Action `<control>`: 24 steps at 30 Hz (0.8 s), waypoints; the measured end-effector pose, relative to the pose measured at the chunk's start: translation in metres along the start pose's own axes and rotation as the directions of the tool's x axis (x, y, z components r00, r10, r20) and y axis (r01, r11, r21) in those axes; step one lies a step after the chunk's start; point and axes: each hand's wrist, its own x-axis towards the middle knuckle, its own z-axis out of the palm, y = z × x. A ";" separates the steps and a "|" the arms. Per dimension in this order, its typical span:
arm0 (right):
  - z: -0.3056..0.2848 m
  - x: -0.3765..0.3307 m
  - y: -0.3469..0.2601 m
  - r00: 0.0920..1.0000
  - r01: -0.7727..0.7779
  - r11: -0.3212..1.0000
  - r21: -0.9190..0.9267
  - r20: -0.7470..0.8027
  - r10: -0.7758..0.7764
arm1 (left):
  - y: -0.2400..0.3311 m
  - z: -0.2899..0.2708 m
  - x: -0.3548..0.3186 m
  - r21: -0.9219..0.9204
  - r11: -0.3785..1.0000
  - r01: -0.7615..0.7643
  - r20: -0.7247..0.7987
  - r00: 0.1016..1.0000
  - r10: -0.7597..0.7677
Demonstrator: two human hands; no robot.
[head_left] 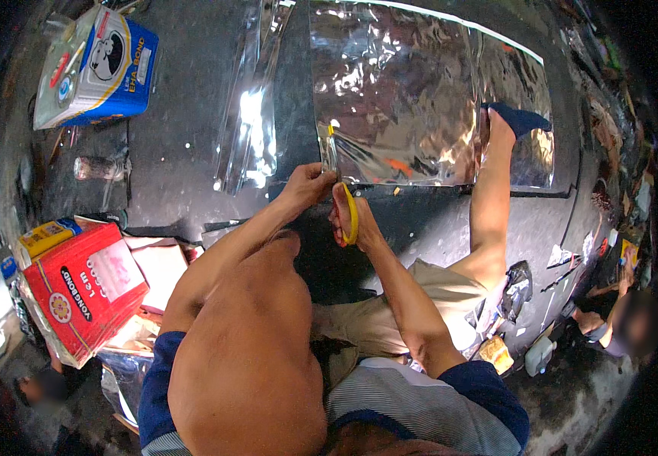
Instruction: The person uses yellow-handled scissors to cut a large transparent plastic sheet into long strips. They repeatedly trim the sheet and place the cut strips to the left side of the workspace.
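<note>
A large shiny silver sheet (pixel 397 83) lies flat in front of me, with a white band along its far edge. My right hand (pixel 355 216) is closed around yellow-handled scissors (pixel 352 215), whose blades point away from me at the sheet's near left corner. Beside the blades, my left hand (pixel 310 185) pinches a narrow strip (pixel 328 154) at the sheet's left edge. A small yellow piece shows near the top of that strip. My outstretched leg rests a dark-socked foot (pixel 523 121) on the right part of the sheet.
Loose shiny strips (pixel 251 137) lie left of the sheet. A blue-and-white can (pixel 128 72) stands at far left, above a clear glass-like container (pixel 101 168). Near left is a red carton (pixel 86 292). Other people sit at the lower right (pixel 610 327) and lower left (pixel 40 386).
</note>
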 end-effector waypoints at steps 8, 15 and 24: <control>-0.011 0.050 -0.026 0.998 0.059 0.996 -0.068 -0.030 -0.061 | 0.056 0.011 -0.029 0.107 0.990 0.087 -0.010 0.996 -0.086; -0.018 0.098 -0.072 0.927 0.233 0.867 -0.440 -0.170 -0.335 | 0.066 0.020 -0.039 -0.027 0.998 0.049 0.026 0.998 -0.048; -0.028 0.146 -0.154 0.947 0.236 0.843 -0.484 -0.081 -0.312 | 0.097 0.025 -0.070 0.058 0.998 0.017 0.043 0.999 -0.019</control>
